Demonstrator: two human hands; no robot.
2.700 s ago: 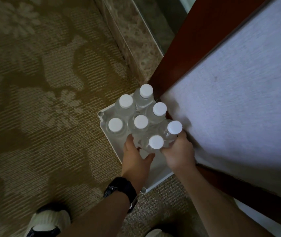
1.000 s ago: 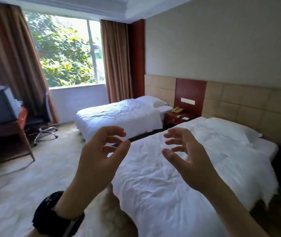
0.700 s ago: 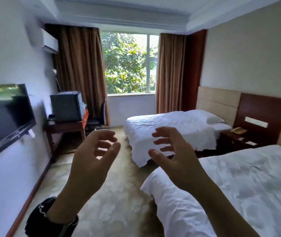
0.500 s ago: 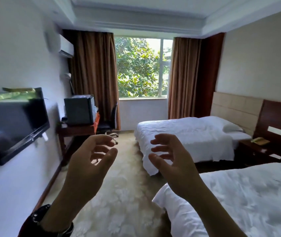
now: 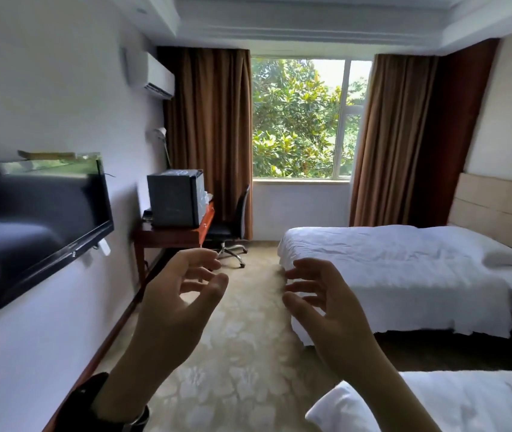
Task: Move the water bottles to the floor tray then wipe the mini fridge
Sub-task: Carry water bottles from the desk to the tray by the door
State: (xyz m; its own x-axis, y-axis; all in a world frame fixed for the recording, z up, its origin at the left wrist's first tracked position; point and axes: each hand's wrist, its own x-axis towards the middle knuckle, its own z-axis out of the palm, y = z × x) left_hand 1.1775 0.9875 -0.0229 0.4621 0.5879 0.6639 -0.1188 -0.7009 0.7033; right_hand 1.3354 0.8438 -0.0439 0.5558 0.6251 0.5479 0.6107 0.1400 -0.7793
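The dark grey mini fridge (image 5: pixel 175 198) stands on a reddish wooden desk (image 5: pixel 173 236) against the left wall, far across the room. My left hand (image 5: pixel 176 310) and my right hand (image 5: pixel 326 310) are raised in front of me, palms facing each other, fingers loosely curled, holding nothing. A black watch sits on my left wrist. The water bottles and the floor tray are out of view.
A wall-mounted TV (image 5: pixel 36 226) juts out on the left. A black office chair (image 5: pixel 232 222) stands by the desk. Two white beds, the far bed (image 5: pixel 404 272) and the near bed (image 5: pixel 466 403), fill the right side. A patterned carpet aisle (image 5: pixel 242 353) runs between them and the wall toward the window.
My view rose from the bottles on the floor tray and swung left across the beds to the desk wall. Both hands let go of the bottles and now hang raised and empty.
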